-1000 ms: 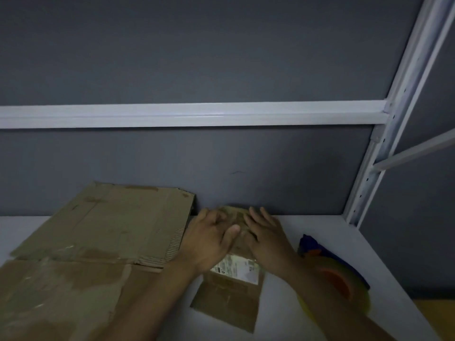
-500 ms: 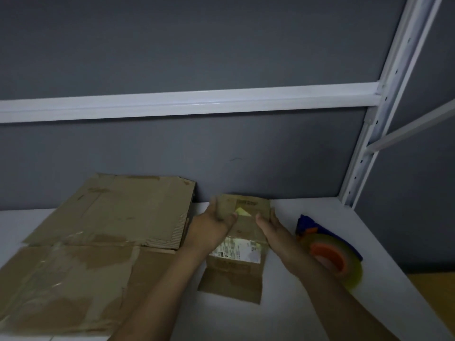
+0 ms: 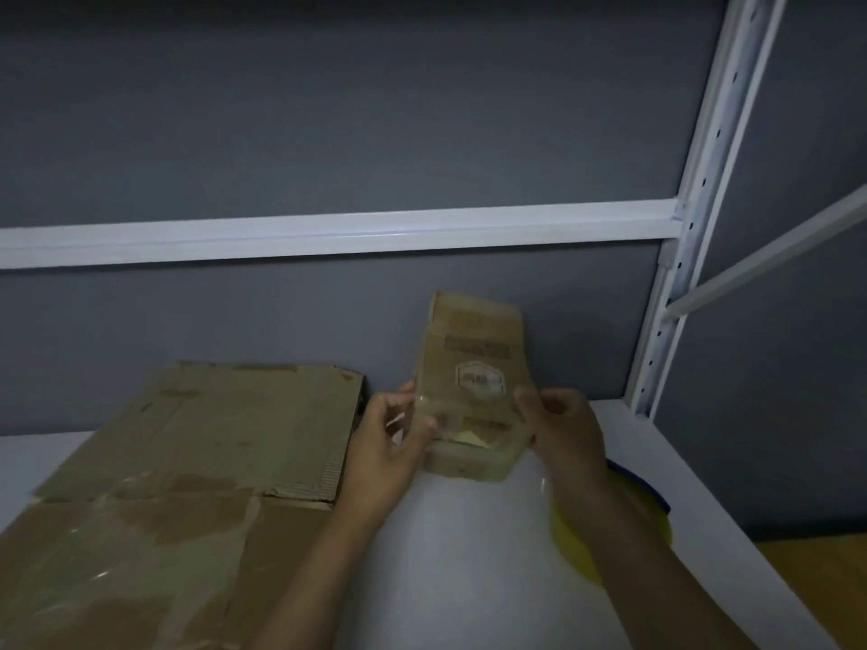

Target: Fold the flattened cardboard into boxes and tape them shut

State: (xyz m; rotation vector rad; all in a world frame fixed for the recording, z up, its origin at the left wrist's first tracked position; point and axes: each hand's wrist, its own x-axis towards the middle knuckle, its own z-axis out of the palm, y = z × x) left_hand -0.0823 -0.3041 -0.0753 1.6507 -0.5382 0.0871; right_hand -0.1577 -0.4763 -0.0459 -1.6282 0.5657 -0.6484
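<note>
At the far middle of the white surface (image 3: 469, 565), close to the grey back wall, the small flattened brown cardboard piece (image 3: 474, 382) now stands nearly upright, printed face toward the person. It is held between both hands. A second ago it lay flat under two pressing palms, and half a second ago its far end was only starting to rise. The left hand (image 3: 389, 443) curls its fingers and thumb round the left edge, and the right hand (image 3: 563, 433) pinches the right edge. The lower edge looks clear of the surface, though the blur leaves that unsure.

This reads as the pick-up done and the opening about to start. The piece is still flat, no flaps are folded, and taping lies ahead. The yellow tape roll on its blue dispenser (image 3: 574, 546) lies near right, partly under the right forearm. The large flattened brown cardboard sheets (image 3: 225, 433) rest untouched at left.
</note>
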